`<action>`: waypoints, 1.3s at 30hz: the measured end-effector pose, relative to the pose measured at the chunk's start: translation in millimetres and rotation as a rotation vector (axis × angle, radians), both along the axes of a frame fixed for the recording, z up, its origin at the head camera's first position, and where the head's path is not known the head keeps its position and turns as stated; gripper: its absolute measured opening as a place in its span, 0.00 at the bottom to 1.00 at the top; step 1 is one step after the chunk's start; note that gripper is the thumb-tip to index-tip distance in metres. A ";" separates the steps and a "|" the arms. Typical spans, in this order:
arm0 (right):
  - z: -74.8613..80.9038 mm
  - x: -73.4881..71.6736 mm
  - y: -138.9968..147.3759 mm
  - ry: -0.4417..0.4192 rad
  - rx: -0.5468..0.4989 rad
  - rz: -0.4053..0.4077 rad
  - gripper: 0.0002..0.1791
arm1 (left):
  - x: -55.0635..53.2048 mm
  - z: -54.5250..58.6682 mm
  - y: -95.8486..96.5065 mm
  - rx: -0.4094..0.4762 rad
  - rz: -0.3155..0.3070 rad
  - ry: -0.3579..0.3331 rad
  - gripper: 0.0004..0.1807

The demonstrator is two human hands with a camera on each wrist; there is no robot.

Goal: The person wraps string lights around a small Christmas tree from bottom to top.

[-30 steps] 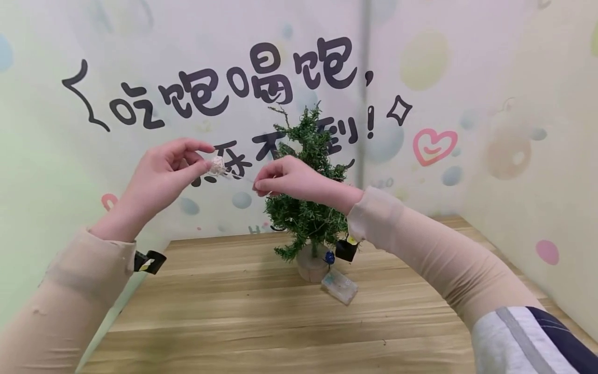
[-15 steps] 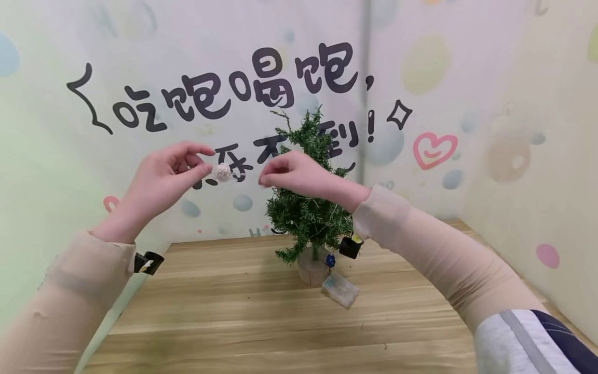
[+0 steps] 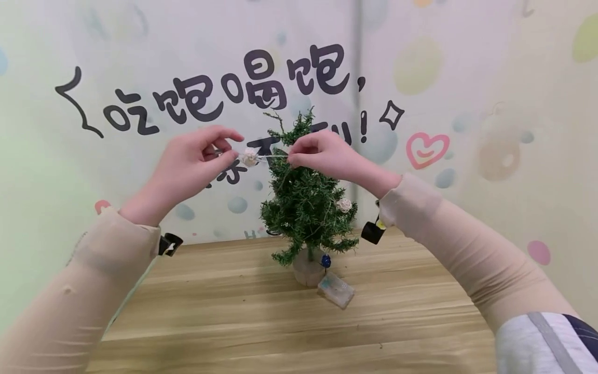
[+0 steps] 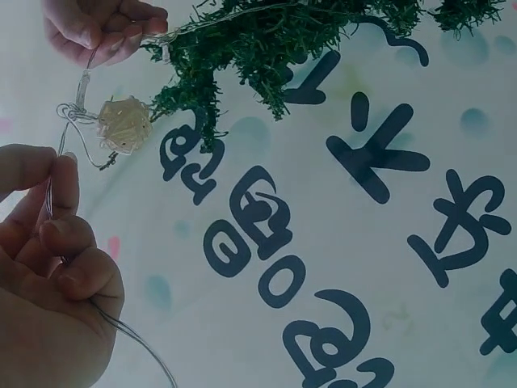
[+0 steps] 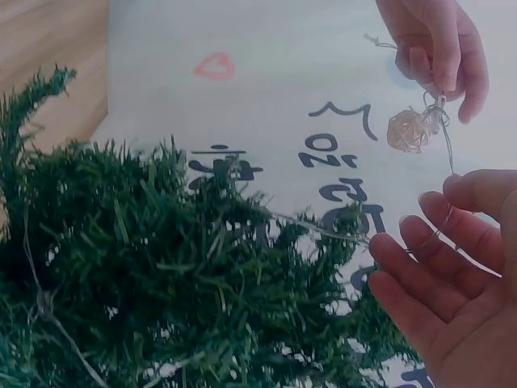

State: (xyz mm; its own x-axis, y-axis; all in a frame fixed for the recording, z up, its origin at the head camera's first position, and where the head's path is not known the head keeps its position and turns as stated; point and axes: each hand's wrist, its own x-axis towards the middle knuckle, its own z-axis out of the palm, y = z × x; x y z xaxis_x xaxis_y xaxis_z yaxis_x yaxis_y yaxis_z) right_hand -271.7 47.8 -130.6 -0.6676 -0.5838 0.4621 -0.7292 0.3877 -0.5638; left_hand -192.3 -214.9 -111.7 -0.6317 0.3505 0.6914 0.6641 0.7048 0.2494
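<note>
A pale woven ball point(image 3: 249, 157) sits on a thin string-light wire point(image 3: 276, 156) between my two hands, left of the treetop. My left hand point(image 3: 187, 161) pinches the wire beside the ball; in the left wrist view the wire point(image 4: 137, 339) runs on through the fingers and out below. My right hand point(image 3: 327, 155) pinches the same wire in front of the upper branches of a small green Christmas tree point(image 3: 306, 208). In the right wrist view the wire point(image 5: 311, 229) passes from that hand into the branches.
Another pale woven ball point(image 3: 344, 205) hangs at the tree's right side. The round wooden base point(image 3: 306, 272) stands on a wood-grain table point(image 3: 210, 311). Beside it are a blue ball point(image 3: 326, 261) and a flat translucent box point(image 3: 336, 291). Behind is a printed wall point(image 3: 154, 47).
Both hands have moved right and slightly up, bringing the ball closer to the treetop. The wire between them now looks nearly straight. The pale ball on the tree's right side has come into sight.
</note>
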 end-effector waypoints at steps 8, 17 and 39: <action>-6.8 -6.8 22.3 0.080 0.034 -0.045 0.08 | -14.2 4.8 22.2 -0.139 -0.040 0.122 0.12; -23.8 -19.7 36.9 0.337 0.013 -0.081 0.05 | -27.5 13.8 43.9 -0.385 -0.098 0.344 0.11; -43.1 -38.4 34.6 -0.007 -0.263 -0.251 0.10 | -62.4 90.0 107.1 -0.708 0.137 0.153 0.11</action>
